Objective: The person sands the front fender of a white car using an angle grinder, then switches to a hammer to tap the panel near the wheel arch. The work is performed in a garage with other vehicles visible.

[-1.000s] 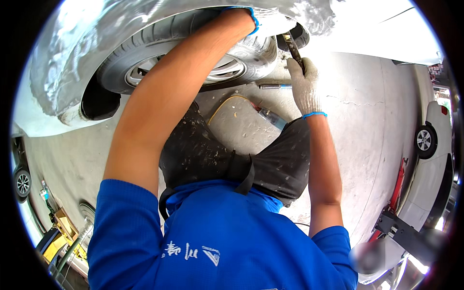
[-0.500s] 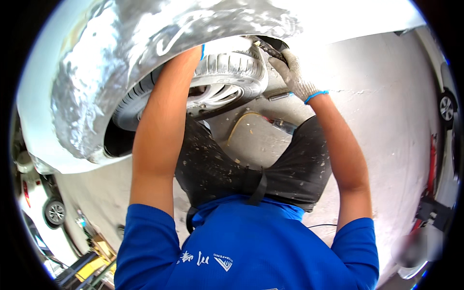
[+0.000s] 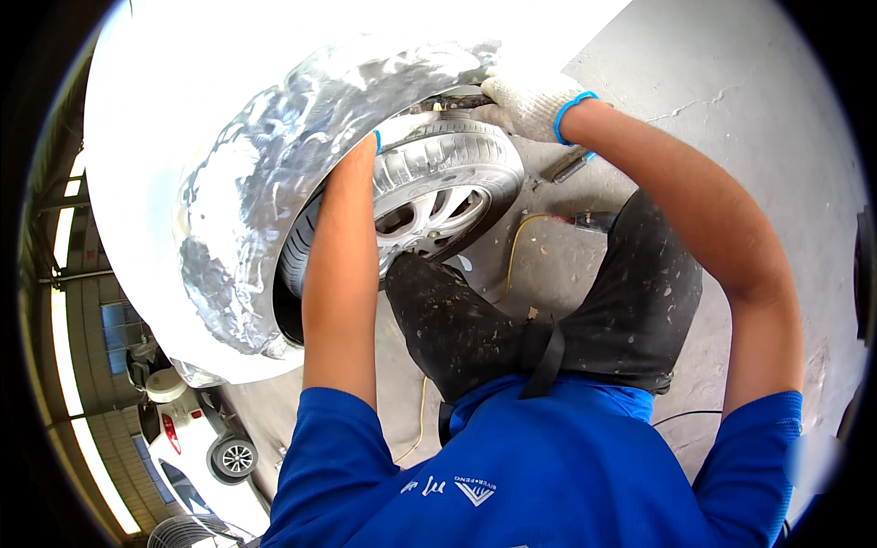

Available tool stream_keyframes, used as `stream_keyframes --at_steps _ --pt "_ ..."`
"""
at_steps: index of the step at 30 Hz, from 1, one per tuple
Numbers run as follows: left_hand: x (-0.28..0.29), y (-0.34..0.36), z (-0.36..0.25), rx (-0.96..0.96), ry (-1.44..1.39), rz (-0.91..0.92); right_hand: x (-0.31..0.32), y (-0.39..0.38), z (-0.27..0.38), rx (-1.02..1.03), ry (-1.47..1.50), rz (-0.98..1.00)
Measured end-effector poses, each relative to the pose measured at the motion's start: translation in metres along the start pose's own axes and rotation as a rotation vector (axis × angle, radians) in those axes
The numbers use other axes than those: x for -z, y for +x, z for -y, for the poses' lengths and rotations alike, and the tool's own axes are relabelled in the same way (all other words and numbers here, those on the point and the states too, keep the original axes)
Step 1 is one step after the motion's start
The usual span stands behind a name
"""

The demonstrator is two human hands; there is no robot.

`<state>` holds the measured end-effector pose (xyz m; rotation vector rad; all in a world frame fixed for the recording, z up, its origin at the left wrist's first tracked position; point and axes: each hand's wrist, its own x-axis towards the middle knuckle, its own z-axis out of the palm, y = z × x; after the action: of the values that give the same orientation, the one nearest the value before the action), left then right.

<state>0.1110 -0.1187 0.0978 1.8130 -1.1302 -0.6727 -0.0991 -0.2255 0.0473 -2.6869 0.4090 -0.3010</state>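
My left arm reaches up into the wheel arch of a white car. My left hand, in a pale glove with a blue cuff, is above the tyre, mostly hidden by the fender; its fingers do not show clearly. My right hand, in a knitted white glove with a blue cuff, is closed round the right end of a dark, dirt-flecked bar-like piece. That piece lies under the arch's edge, above the tyre. The fender round the arch is sanded to bare, shiny metal in patches.
On the floor beyond my knees lie a dark cylindrical tool and a tool with a clear part on a yellow hose. Another white car and a round fan guard stand at the lower left.
My view has turned, so the wheel and fender sit further right. My right hand has moved in toward the arch edge, from fingers spread beside the dark piece to closed on it.
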Motion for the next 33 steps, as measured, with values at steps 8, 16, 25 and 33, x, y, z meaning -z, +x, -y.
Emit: stream_keyframes --at_steps 8,16,25,33 --pt "0.016 -0.013 -0.001 0.007 -0.074 -0.025 -0.008 0.006 -0.008 -0.027 0.033 0.004" --pt "0.023 -0.009 0.004 -0.006 -0.133 -0.081 -0.023 0.007 -0.009 0.008 0.071 -0.087" --pt "0.024 0.0 0.008 -0.044 -0.191 -0.128 -0.023 0.005 -0.002 -0.053 0.163 -0.054" --pt "0.027 0.009 0.011 -0.067 -0.209 -0.154 -0.05 0.015 0.006 -0.075 0.209 -0.23"
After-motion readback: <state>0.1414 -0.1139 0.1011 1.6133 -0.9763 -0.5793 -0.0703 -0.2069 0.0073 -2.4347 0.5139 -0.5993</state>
